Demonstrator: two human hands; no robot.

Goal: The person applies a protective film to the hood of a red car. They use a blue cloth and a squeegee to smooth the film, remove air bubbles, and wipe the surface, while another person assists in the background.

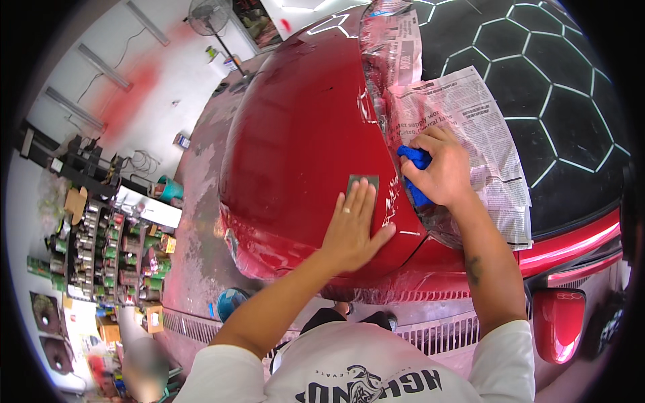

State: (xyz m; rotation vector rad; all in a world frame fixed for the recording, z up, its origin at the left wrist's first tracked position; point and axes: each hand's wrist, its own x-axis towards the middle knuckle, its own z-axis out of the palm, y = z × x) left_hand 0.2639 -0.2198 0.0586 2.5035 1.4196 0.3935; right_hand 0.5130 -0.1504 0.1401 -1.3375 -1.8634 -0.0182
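At the far left we see a storage rack stocked with small cans. To its right, a teal bucket stands near the wall, and a pedestal fan stands farther back. A round blue tub sits on the floor beside the car.

The glossy red hood occupies the centre. On it, near its right-hand border, we locate the left hand: palm down, opened nearly flat, fingers extended together, thumb spread to the right. Its fingertips press on a grey-green rectangular sheet, which lies flat against the paint; the hand is not wrapped around it.

Just to the right, we find a bunched blue cloth in the right hand, whose fingers are curled closed around it above the hood's border. We cannot tell whether the cloth touches the surface below. Masking newspaper extends from there over the dark windshield. A red side mirror is at lower right.
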